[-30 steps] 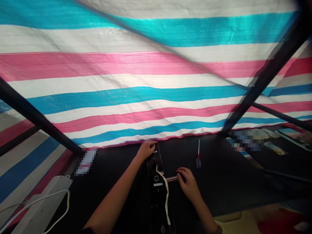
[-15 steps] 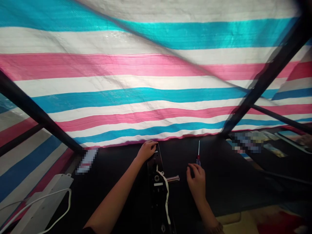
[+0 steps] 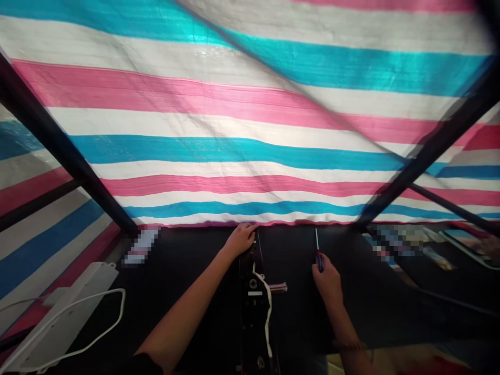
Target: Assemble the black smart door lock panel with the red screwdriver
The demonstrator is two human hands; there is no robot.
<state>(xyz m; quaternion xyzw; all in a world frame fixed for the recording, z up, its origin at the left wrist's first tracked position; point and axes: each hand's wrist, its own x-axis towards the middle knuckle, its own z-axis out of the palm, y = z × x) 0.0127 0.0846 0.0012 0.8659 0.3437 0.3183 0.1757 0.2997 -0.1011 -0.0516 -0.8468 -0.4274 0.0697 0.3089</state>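
Note:
My left hand [image 3: 241, 240] rests on the top end of a long black door-lock plate [image 3: 250, 317], holding it in place on the dark table [image 3: 195, 271]. A white ribbon cable [image 3: 267, 307] loops down the plate, and a short metal lever handle [image 3: 278, 287] sticks out to its right. My right hand [image 3: 327, 281] is shut on the red handle of a screwdriver [image 3: 320, 260], whose thin shaft points away from me. The plate's lower end runs out of view at the bottom.
A tarp [image 3: 234, 151] striped pink, white and blue hangs over black frame bars [image 3: 66, 146] beyond the table. A white plastic block [image 3: 74, 323] with a white cable lies at lower left. Papers and blurred items [image 3: 402, 239] lie at right.
My right hand has moved right, away from the lever handle, and taken hold of the screwdriver. My left hand stays on the plate. The whole view has tilted slightly.

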